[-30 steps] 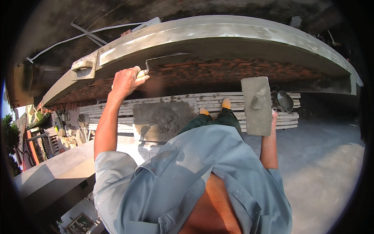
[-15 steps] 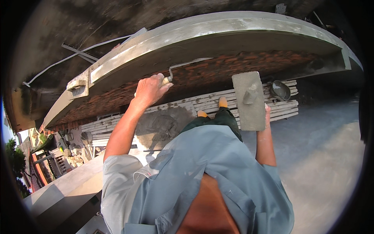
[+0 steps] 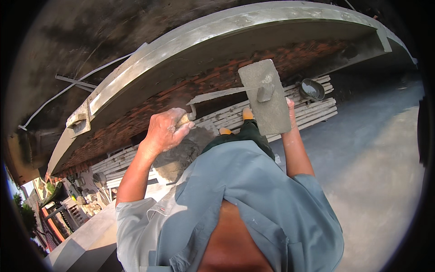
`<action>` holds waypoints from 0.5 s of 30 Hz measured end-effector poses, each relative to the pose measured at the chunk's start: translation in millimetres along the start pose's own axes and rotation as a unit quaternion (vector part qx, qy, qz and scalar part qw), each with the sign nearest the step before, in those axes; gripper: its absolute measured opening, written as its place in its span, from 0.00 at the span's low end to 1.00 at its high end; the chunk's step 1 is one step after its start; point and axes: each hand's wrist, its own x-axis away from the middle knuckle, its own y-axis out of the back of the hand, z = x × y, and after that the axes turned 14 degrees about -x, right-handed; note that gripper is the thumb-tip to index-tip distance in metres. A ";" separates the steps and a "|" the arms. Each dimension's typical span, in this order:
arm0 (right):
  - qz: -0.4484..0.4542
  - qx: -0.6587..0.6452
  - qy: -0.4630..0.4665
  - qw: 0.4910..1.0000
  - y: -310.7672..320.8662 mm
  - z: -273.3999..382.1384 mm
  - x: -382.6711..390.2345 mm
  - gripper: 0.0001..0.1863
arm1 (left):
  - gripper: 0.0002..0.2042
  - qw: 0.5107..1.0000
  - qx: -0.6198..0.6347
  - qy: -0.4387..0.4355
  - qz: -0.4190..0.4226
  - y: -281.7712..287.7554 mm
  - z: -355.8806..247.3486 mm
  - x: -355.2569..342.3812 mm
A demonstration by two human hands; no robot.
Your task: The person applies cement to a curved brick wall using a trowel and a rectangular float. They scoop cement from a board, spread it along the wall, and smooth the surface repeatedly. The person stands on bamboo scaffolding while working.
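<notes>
Shirt (image 3: 244, 177): blue-grey, front open in a deep V at the near end; small pale mark (image 3: 254, 222) right of the opening. Left sleeve (image 3: 133, 220) and right sleeve (image 3: 310, 188): short, creased, loose. Trousers (image 3: 253, 132): dark green. Footwear (image 3: 247, 114): yellow-orange toes, far end. Left hand (image 3: 164, 129): ungloved, pale residue on fingers. Right hand (image 3: 291, 109): partly hidden.

A narrow trowel (image 3: 217, 95) points rightward from the left hand (image 3: 166, 129); a grey rectangular board (image 3: 273, 116) in the right hand (image 3: 291, 110) bears a lump (image 3: 266, 93).

There are two hands (image 3: 166, 130) (image 3: 290, 111), one trowel (image 3: 217, 95), one handheld board (image 3: 268, 115), one float (image 3: 83, 126), one bucket (image 3: 321, 93) and two yellow-toed shoes (image 3: 247, 114).
</notes>
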 end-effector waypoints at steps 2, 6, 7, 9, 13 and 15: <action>0.019 0.011 -0.036 0.999 -9.8 1.1 -3.0 0.47 | 0.17 0.998 0.010 -0.056 0.034 -7.3 -11.4 -5.4; 0.059 0.076 -0.115 0.989 -31.4 10.0 4.3 0.50 | 0.16 0.993 0.008 -0.096 -0.073 -20.3 -11.2 -12.9; 0.077 0.077 -0.131 0.985 -33.5 12.4 6.6 0.50 | 0.16 0.987 0.009 -0.104 -0.125 -24.9 -7.9 -13.2; 0.069 0.124 -0.143 0.980 -29.0 16.8 10.9 0.51 | 0.16 0.988 0.013 -0.077 -0.132 -38.1 -0.4 -13.3; -0.010 0.132 -0.163 0.978 14.3 20.0 17.7 0.51 | 0.17 0.980 -0.033 0.005 -0.195 -75.3 16.8 -21.9; -0.058 0.109 -0.126 0.984 46.1 17.6 23.1 0.48 | 0.18 0.977 -0.059 0.036 -0.201 -92.8 24.6 -30.5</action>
